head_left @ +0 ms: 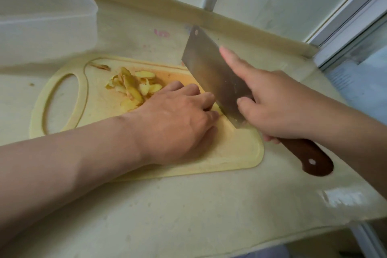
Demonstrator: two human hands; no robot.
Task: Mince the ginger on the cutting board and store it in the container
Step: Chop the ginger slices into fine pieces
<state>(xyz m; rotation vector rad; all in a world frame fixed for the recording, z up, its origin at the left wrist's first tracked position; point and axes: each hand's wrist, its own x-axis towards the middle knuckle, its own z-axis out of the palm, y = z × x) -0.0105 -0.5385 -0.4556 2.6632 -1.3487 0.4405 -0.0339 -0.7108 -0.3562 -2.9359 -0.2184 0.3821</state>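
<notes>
the cleaver (211, 73) at centre is showing a dull grey metal blade with a soft sheen, its handle (307, 155) looking like smooth dark wood. the cutting board (236, 153) is looking like matt yellow plastic, stained orange. upper left, the container (41, 23) is showing frosted translucent plastic. the countertop (188, 205) is gleaming glossy at lower right.

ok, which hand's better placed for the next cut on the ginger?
Right. The right hand grips the cleaver by its handle, index finger along the blade, edge down on the cutting board beside the left hand's knuckles. The left hand is curled over the ginger, steadying it.
</notes>
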